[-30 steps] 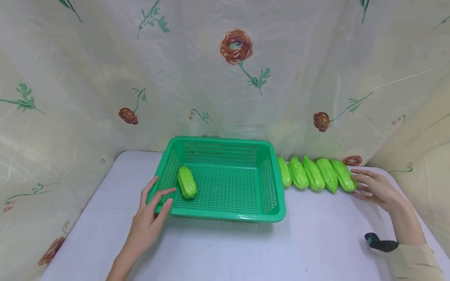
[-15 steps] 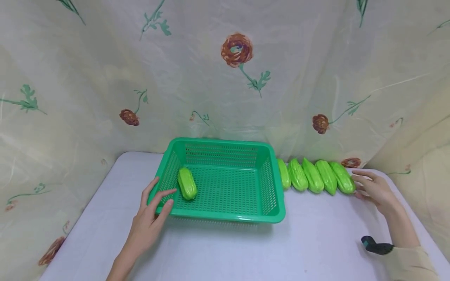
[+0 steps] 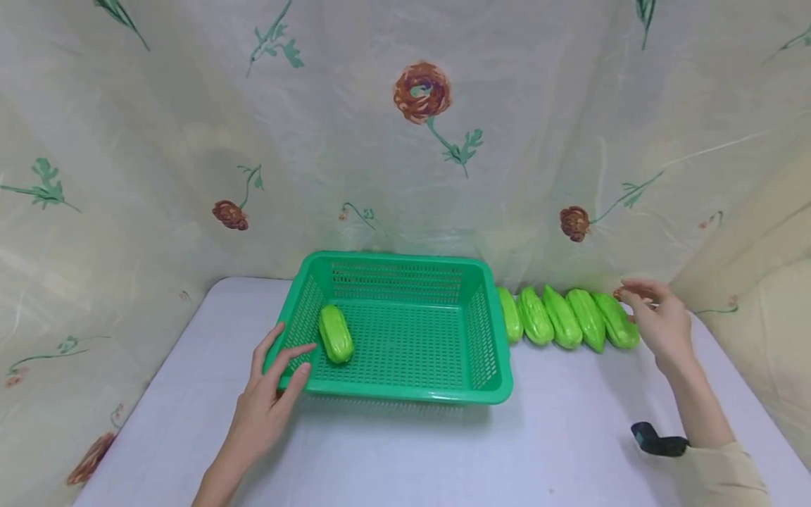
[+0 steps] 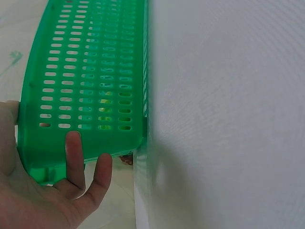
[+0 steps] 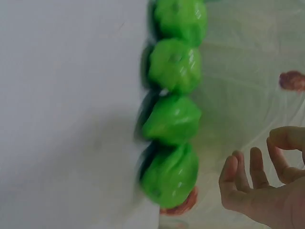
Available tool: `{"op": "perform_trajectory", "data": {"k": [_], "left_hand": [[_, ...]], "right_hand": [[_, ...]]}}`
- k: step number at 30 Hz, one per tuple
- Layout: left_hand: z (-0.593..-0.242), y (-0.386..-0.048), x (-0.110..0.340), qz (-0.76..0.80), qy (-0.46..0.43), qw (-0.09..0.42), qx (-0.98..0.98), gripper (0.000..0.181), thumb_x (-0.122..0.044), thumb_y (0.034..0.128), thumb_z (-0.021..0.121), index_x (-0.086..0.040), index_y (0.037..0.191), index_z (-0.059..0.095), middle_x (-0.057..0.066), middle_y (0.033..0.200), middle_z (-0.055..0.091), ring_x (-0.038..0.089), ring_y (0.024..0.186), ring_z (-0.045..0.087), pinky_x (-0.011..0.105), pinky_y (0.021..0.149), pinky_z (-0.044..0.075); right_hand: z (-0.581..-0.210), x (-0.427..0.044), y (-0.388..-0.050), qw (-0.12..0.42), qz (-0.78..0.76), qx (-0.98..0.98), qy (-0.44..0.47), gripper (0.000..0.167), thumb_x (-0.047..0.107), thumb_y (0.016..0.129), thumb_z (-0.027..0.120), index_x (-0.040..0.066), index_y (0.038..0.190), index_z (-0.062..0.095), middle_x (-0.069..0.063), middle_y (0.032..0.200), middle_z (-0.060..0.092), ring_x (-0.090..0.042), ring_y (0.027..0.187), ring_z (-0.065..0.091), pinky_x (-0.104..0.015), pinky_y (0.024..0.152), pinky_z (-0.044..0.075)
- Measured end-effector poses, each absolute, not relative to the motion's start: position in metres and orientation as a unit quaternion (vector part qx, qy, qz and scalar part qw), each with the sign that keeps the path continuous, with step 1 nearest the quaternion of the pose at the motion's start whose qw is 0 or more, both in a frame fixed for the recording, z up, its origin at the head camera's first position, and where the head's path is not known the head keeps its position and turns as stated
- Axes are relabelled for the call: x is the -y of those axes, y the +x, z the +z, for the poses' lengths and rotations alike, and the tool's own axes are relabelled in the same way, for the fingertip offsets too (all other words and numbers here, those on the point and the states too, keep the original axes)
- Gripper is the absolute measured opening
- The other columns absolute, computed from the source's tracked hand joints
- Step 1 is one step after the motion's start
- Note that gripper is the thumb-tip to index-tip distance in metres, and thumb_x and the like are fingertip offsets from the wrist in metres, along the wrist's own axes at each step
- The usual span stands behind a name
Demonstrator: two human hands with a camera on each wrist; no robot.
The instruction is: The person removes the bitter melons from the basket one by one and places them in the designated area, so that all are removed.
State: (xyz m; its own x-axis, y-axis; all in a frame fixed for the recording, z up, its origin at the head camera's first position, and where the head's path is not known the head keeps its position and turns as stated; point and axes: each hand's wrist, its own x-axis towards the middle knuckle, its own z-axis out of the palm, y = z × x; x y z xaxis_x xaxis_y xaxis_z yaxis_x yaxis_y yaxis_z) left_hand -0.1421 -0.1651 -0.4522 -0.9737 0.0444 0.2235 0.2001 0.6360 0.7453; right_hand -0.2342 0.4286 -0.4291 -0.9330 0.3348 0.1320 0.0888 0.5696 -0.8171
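In the head view a green plastic basket (image 3: 405,394) stands on the table, with one shiny light-green gourd-like vegetable (image 3: 336,334) lying inside at its left. My left hand (image 3: 266,408) rests loosely at the basket's near left corner, fingers spread, one finger reaching over the rim. In the left wrist view two fingers (image 4: 75,160) lie outside the basket's wall. My right hand (image 3: 665,327) hovers at the right end of a row of similar vegetables (image 3: 584,318). In the right wrist view its fingers are loosely bent, holding nothing, apart from the vegetables (image 5: 170,176).
A white cloth (image 3: 431,465) covers the table. Behind and beside it hangs a pale flowered curtain (image 3: 355,141). The basket's right wall partly hides the leftmost vegetable of the row (image 3: 510,317). A small black device (image 3: 659,441) sits at my right wrist.
My right hand has drawn away from the rightmost vegetable, rising and turning leftward. My left hand, the basket and the vegetables stay in place.
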Motion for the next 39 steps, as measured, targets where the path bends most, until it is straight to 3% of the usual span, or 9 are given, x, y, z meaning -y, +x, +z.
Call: {"op": "perform_trajectory", "data": {"k": [8,16,21,24,28,32,36,39], "left_hand": [[-0.452,-0.142,0.165,-0.423,-0.067,0.09,0.899,0.033,-0.037,0.1152,0.052,-0.03,0.145,0.065,0.001,0.18,0.018,0.004,0.063,0.047,0.025,0.06,0.044],[-0.451,-0.143,0.166,-0.419,-0.067,0.095,0.901,0.032,-0.036,0.1153,0.052,-0.033,0.144,0.065,0.001,0.18,0.018,0.004,0.065,0.049,0.024,0.062,0.045],[-0.453,-0.143,0.166,-0.417,-0.07,0.098,0.901,0.032,-0.035,0.1152,0.052,-0.033,0.144,0.065,0.002,0.18,0.018,0.004,0.065,0.048,0.024,0.062,0.045],[-0.454,-0.143,0.166,-0.419,-0.07,0.097,0.9,0.032,-0.035,0.1151,0.052,-0.033,0.144,0.065,0.001,0.18,0.018,0.004,0.065,0.048,0.024,0.062,0.045],[-0.455,-0.144,0.167,-0.417,-0.07,0.098,0.901,0.032,-0.035,0.1152,0.052,-0.034,0.144,0.065,0.001,0.18,0.018,0.004,0.065,0.048,0.024,0.062,0.045],[-0.454,-0.145,0.167,-0.415,-0.07,0.097,0.902,0.032,-0.036,0.1152,0.052,-0.034,0.144,0.065,0.001,0.18,0.018,0.004,0.065,0.048,0.024,0.061,0.044],[-0.454,-0.144,0.167,-0.416,-0.071,0.097,0.901,0.032,-0.035,0.1151,0.052,-0.032,0.144,0.065,0.002,0.18,0.018,0.004,0.064,0.046,0.025,0.06,0.044],[-0.455,-0.144,0.166,-0.418,-0.072,0.098,0.9,0.032,-0.035,0.1151,0.052,-0.031,0.144,0.065,0.002,0.18,0.018,0.004,0.064,0.046,0.025,0.06,0.044]], "right_hand": [[-0.406,-0.39,-0.237,0.028,0.577,0.816,-0.02,0.019,0.032,0.113,0.057,0.034,0.131,0.057,0.027,0.12,0.059,0.01,0.106,0.065,-0.014,0.087,0.059],[-0.39,-0.344,-0.248,-0.04,0.599,0.799,0.014,0.028,0.042,0.113,0.055,0.03,0.139,0.054,0.021,0.131,0.057,0.009,0.114,0.066,-0.017,0.096,0.057],[-0.386,-0.313,-0.256,-0.083,0.607,0.79,0.031,0.037,0.043,0.114,0.053,0.023,0.146,0.053,0.014,0.137,0.058,0.004,0.119,0.066,-0.022,0.101,0.057],[-0.383,-0.295,-0.261,-0.11,0.614,0.781,0.044,0.046,0.042,0.115,0.052,0.016,0.152,0.05,-0.001,0.151,0.057,-0.003,0.126,0.066,-0.024,0.103,0.057],[-0.373,-0.269,-0.269,-0.142,0.613,0.775,0.064,0.056,0.038,0.116,0.049,0.006,0.161,0.041,-0.018,0.168,0.042,-0.023,0.144,0.059,-0.024,0.104,0.056],[-0.364,-0.247,-0.274,-0.167,0.611,0.769,0.083,0.056,0.032,0.116,0.05,0.002,0.162,0.038,-0.021,0.171,0.038,-0.037,0.153,0.05,-0.036,0.116,0.052],[-0.359,-0.227,-0.276,-0.182,0.603,0.769,0.103,0.05,0.028,0.115,0.052,0.004,0.159,0.044,-0.021,0.168,0.044,-0.039,0.151,0.052,-0.053,0.124,0.044],[-0.356,-0.213,-0.276,-0.189,0.592,0.775,0.117,0.047,0.028,0.115,0.054,0.007,0.156,0.048,-0.02,0.165,0.049,-0.039,0.15,0.054,-0.057,0.124,0.044]]}}
